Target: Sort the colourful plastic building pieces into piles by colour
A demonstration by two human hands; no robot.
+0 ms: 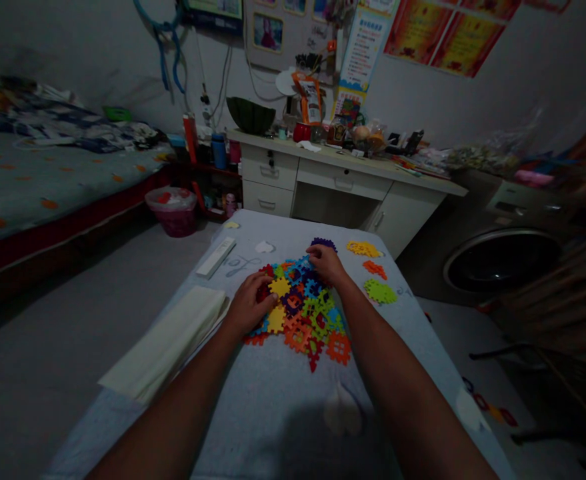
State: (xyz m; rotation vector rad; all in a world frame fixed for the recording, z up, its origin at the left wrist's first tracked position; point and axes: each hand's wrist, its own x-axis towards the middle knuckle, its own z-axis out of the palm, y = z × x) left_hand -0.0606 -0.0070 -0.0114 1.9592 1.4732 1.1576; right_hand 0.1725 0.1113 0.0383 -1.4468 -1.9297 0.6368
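A heap of small colourful foam puzzle pieces (307,312) lies in the middle of a table covered with a light blue cloth (273,400). My left hand (249,303) rests on the heap's left side, fingers curled around a yellow piece (279,287). On the heap's far edge, my right hand (325,262) presses down with bent fingers, near a purple piece (323,243). Separate pieces lie to the right: a yellow one (364,249), an orange one (375,269) and a green one (380,291).
A folded pale cloth (173,341) and a white flat box (216,257) lie on the table's left. Behind stands a cluttered white desk (343,175); a bed (47,180) is at left, a pink bin (173,211) on the floor, a washing machine (503,257) at right.
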